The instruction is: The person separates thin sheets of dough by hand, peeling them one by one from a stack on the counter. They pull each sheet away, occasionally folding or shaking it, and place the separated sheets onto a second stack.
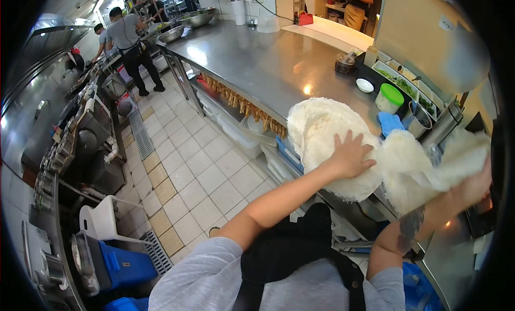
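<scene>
A pile of thin, round, off-white sheets with ragged edges [319,123] overlaps the near edge of the steel counter. On top of it my left hand [351,158] lies flat, fingers spread. Further right, a similar thin white sheet [410,174] is folded and rumpled, its right end lifted and blurred. My right hand [468,192], smeared by motion at the far right, grips that raised end; its fingertips are hidden. Just behind the sheets are a blue cloth [390,123] and a white tub with a green lid [389,98].
The steel counter [257,59] runs away to the back left, with metal bowls [197,18] at its far end. Trays of greens [402,84] line the right side. A white chair [107,217] and blue bin [126,263] stand left. Other people [129,37] work farther back.
</scene>
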The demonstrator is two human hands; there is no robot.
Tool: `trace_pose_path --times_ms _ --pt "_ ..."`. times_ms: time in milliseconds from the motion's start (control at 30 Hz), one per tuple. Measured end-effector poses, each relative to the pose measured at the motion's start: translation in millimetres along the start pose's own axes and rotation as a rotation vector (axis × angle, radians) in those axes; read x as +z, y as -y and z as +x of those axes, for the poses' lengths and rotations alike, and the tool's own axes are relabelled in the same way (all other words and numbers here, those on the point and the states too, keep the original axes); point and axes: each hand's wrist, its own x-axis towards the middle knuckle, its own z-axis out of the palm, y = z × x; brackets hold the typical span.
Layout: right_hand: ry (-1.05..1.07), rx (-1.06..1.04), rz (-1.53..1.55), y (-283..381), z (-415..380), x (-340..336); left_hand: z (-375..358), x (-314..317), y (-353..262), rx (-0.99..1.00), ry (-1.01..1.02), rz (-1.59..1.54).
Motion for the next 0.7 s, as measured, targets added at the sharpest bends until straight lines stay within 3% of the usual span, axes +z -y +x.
trace_pose_path --times_ms 33,100,133,200,267,333,433,567,667,700 --pt "0.006 -0.255 -0.34 -15 13 22 2 4 6 0.111 -0.049 -0.294" --pt "0.071 0.075 -0.163 -4 5 93 2 14 17 0.327 -0.139 -0.888" --pt "0.31 0.153 -0.329 23 -11 127 -5 12 18 0.3 -0.137 -1.212" --pt "0.788 0.068 -0.254 4 -42 162 -31 0 24 0.215 -0.129 -1.861" --pt "0.994 0.226 -0.156 -4 -82 183 -52 0 49 0.24 -0.126 -2.014" --pt "0.948 0.109 -0.118 -7 -123 190 -69 -3 62 0.227 -0.196 -2.057" --pt "1.113 0.506 -0.106 0 -150 183 -90 0 65 0.156 -0.365 -1.978" --pt "1.057 0.304 -0.051 -16 -164 165 -99 8 67 0.194 -0.482 -2.035" --pt "0.802 0.503 0.024 -29 -171 162 -111 11 67 0.167 -0.556 -2.105" --pt "0.804 0.611 0.04 -25 -168 161 -114 13 65 0.149 -0.581 -2.114"
